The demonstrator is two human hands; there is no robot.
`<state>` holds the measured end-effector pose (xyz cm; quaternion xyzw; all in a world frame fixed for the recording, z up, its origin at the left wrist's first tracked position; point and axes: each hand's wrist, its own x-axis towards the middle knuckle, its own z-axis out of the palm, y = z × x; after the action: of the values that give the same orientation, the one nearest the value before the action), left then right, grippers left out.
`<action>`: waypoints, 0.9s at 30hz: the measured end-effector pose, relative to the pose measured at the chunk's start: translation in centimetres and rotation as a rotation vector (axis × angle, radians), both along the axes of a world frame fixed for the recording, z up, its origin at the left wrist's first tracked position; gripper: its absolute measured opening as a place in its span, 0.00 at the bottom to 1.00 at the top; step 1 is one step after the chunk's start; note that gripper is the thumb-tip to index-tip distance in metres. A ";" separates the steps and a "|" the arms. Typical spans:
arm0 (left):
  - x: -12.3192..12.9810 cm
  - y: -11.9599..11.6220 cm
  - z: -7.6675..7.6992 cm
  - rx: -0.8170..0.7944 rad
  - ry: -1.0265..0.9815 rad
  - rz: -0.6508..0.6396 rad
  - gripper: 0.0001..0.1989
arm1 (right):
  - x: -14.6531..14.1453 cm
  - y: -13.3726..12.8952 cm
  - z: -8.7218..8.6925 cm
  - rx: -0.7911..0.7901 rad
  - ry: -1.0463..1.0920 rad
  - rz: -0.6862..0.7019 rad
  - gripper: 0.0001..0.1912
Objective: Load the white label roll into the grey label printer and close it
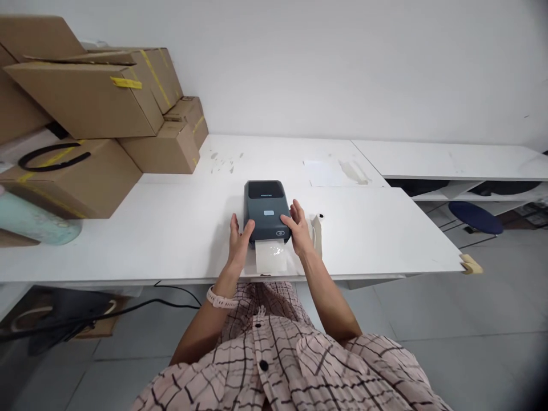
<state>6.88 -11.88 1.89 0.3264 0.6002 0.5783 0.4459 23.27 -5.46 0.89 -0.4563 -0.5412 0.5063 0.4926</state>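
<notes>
A dark grey label printer (268,208) lies on the white table, close to its front edge, with a black window on top and a light button. From its front slot a pale label strip (271,257) sticks out towards me, with shiny spots of glare on it. My left hand (240,240) grips the printer's left side, thumb on its edge. On the opposite side my right hand (299,228) holds it, thumb resting on the top cover and fingers raised along the side. Just right of that hand is a small paper roll (317,228) with its strip trailing forward.
Cardboard boxes (98,97) are piled at the left, with a black band (55,157) and a mint-green bottle (38,220) among them. A white sheet (327,173) lies towards the back. A yellow corner guard (471,264) covers the table's right corner; a blue stool (475,217) stands beyond.
</notes>
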 end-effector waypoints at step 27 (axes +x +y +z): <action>-0.1 0.1 -2.2 0.084 0.023 -0.056 0.32 | -0.1 -1.0 -1.7 -0.128 0.092 0.051 0.45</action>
<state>6.75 -11.77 -0.30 0.3681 0.5712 0.5863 0.4410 23.17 -6.51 -0.79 -0.4492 -0.4959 0.5726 0.4738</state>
